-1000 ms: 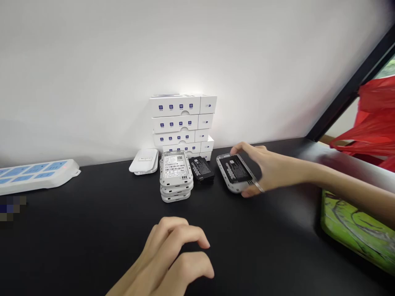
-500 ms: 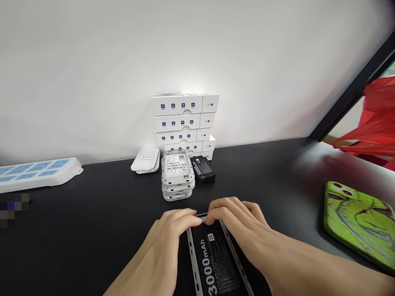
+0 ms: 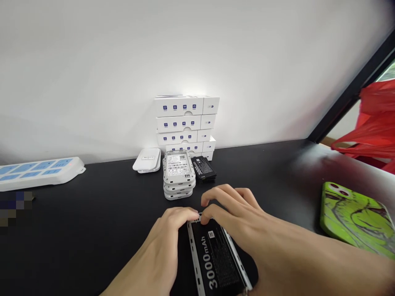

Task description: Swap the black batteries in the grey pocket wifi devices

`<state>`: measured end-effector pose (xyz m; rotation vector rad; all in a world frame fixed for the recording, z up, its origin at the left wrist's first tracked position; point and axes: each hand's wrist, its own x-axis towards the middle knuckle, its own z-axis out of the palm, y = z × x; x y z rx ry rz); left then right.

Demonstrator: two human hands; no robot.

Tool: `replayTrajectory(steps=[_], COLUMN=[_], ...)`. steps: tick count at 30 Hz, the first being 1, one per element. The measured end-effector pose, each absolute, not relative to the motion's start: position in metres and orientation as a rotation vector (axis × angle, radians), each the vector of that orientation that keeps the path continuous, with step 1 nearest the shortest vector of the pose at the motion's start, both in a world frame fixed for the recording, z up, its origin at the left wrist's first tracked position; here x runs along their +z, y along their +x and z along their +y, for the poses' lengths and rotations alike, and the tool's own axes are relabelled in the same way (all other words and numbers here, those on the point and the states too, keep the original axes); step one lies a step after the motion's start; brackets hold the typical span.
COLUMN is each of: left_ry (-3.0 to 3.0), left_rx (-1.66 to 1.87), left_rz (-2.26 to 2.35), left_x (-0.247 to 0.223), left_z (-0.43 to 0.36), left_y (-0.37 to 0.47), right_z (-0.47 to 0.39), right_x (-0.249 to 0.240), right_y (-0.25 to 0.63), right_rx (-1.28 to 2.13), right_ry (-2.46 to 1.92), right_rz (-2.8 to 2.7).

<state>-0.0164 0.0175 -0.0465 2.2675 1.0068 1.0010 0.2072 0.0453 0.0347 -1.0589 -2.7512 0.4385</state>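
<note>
Casing lies under left fingers and right fingers, both grasping its far end.

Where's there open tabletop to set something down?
Bare black tabletop lies between the white power strip and the left hand, and between the black battery stack and the green patterned phone. Crowded near the wall: stacked white plastic shells, thin white covers, white cardboard boxes.

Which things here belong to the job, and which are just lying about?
Job, apparently:
device frame and its battery, at left hand and right hand
stacked frames
spare batteries
white covers
white boxes

Probably just lying about:
power strip
green phone
red bag
</note>
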Motion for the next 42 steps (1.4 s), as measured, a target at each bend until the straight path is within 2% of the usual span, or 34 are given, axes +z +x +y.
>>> replayTrajectory(steps=[3, 9, 12, 15, 19, 24, 29, 33, 37, 42], left_ry=[2.276, 2.3, 2.302, 2.284, 2.234, 2.196, 2.194, 2.21, 2.192, 2.143], left_rx=[1.009, 0.962, 0.935, 0.931, 0.869, 0.888, 0.954, 0.947, 0.915, 0.914], left_rz=[0.996, 0.978, 0.995, 0.997, 1.046, 1.079, 1.064, 1.024, 1.032, 1.025], left_x=[-0.044, -0.031, -0.024, -0.025, -0.029, -0.03, -0.039, -0.039, -0.032, -0.029], left_z=[0.017, 0.019, 0.018, 0.018, 0.018, 0.016, 0.02, 0.023, 0.021, 0.022], left_y=[-0.018, -0.014, -0.013, -0.013, -0.014, -0.014, -0.014, -0.013, -0.014, -0.014], right_z=[0.046, 0.051, 0.051, 0.045, 0.027, 0.011, 0.062, 0.113, 0.13, 0.141], right_x=[0.04, 0.052, 0.05, 0.045, 0.037, 0.033, 0.048, 0.055, 0.047, 0.032], right_y=[0.209, 0.198, 0.194, 0.2, 0.212, 0.217, 0.226, 0.23, 0.228, 0.224], right_rx=[0.504, 0.85, 0.802, 0.839, 1.203, 1.544, 1.226, 1.279, 1.29, 0.807], right_ry=[-1.082, -1.352, -1.392, -1.247, -1.026, -1.019, -1.113, -1.254, -1.306, -1.36], right_rz=[-2.77, -2.761, -2.735, -2.542, -2.131, -1.68, -1.557, -1.687, -1.92, -2.223])
